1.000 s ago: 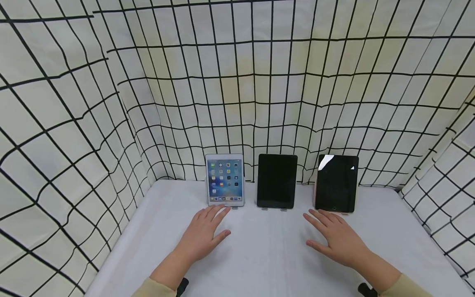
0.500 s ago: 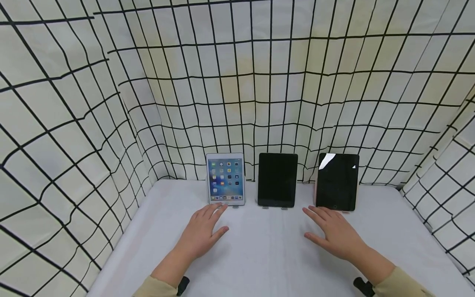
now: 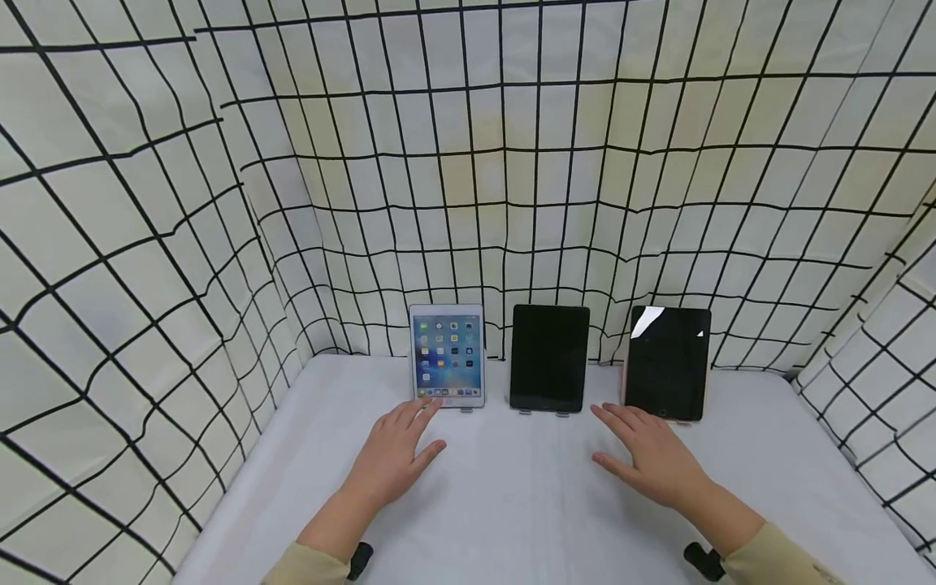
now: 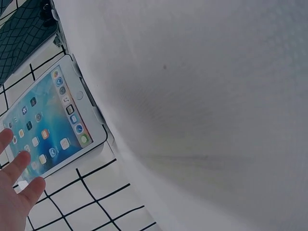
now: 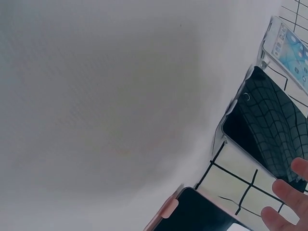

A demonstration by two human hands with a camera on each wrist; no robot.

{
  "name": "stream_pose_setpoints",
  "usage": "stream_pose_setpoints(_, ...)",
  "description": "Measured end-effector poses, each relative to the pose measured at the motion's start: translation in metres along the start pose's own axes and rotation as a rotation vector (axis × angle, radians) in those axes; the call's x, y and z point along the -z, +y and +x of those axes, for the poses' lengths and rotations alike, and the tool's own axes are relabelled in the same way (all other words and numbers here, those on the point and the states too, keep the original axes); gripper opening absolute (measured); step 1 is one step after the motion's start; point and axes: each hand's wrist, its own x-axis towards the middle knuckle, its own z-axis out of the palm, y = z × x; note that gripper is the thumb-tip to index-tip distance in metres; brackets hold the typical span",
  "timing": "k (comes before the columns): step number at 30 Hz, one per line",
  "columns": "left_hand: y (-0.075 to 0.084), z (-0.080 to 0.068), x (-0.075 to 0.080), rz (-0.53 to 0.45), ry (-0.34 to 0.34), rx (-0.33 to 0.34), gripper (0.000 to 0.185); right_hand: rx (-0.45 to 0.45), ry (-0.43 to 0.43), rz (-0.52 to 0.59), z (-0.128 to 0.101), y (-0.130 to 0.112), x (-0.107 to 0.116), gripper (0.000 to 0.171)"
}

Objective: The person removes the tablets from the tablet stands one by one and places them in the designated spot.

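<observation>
Barely anything has shifted: the left hand [image 3: 392,457] and right hand [image 3: 653,460] are still held flat, fingers spread, before the lit tablet [image 3: 448,355] and rose-edged tablet [image 3: 668,362] at the table's [image 3: 526,504] far edge; nothing is gripped.

White tablet [image 3: 448,355], lit screen, propped upright, leftmost of three, by backdrop

The head camera looks forward and down over the whole table [image 3: 512,487], while both wrist cameras sit low and close, facing the back, sharing with it the lit tablet [image 3: 448,355] [image 4: 45,130] [image 5: 288,45].
</observation>
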Motion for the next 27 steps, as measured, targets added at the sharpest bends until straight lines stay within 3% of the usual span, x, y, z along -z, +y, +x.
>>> stream_pose_setpoints(19, -0.006, 0.002, -0.003, -0.036, -0.020, 0.085, 0.066, -0.031, 0.010, 0.060, 0.018, -0.005, -0.016, 0.068)
stream_pose_setpoints(27, -0.013, 0.005, -0.002, -0.053, 0.018, 0.108, 0.063, -0.053, 0.000, 0.063, 0.028, -0.012, -0.017, 0.071)
